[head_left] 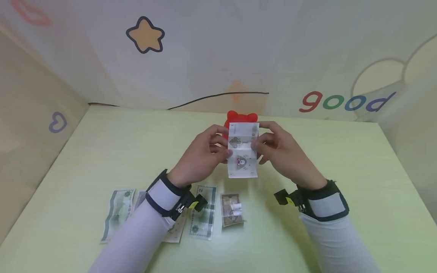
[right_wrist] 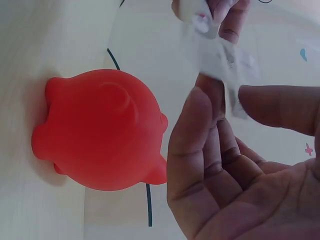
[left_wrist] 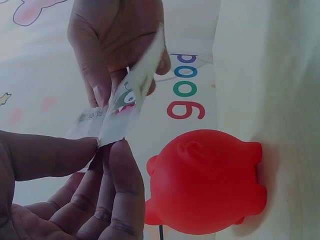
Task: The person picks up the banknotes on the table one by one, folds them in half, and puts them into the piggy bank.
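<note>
A creased paper play banknote (head_left: pixel 242 131) with a cartoon face printed on it hangs upright between both hands. Its left edge is pinched between thumb and fingers of my left hand (head_left: pixel 199 157). My right hand (head_left: pixel 285 153) pinches the opposite edge, thumb on the near face and fingers behind. In the left wrist view the note (left_wrist: pixel 116 122) is bent along its folds. Behind it stands a red piggy bank (head_left: pixel 240 118), mostly covered by the note in the head view. Both wrist views show the pig's rounded body (left_wrist: pixel 205 185) resting on the table, apart from the fingers.
Nearer the front lie a green banknote (head_left: pixel 117 212) at the left, another green one (head_left: pixel 205 216), and a small brown folded one (head_left: pixel 232 210). Further notes are partly under the left forearm. A printed wall (head_left: pixel 211 57) closes off the table's far edge (head_left: pixel 153 110).
</note>
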The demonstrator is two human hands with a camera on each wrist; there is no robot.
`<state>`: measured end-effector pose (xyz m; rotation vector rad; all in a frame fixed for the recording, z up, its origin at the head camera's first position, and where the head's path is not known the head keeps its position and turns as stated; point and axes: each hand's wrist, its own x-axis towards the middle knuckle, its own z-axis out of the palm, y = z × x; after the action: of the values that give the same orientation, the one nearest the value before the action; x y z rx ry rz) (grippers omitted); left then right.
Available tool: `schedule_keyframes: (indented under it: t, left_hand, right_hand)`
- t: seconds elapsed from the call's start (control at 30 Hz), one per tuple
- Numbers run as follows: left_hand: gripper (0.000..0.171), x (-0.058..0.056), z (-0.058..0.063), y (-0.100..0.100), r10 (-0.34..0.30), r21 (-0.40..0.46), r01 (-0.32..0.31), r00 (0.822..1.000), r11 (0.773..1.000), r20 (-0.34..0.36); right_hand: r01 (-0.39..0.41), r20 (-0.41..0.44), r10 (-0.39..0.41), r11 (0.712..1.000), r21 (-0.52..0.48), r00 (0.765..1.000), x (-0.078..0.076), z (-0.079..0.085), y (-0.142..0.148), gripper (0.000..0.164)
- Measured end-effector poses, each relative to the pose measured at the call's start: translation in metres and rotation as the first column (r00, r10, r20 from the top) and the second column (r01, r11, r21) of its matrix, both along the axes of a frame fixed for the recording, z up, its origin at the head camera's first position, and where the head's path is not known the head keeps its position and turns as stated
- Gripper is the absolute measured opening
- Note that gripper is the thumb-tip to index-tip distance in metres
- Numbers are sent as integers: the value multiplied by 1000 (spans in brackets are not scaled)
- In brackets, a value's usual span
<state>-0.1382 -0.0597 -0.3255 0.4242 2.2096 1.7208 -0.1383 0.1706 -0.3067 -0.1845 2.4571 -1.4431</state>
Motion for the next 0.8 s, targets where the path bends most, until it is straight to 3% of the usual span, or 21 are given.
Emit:
schedule_keyframes:
  t: [0.8]
  left_hand:
    - [43, -2, 1, 1, 78, -24, -78, 997, 997, -6]
  right_hand:
    - [10, -82, -7, 999, 41, 997, 3, -3, -3, 64]
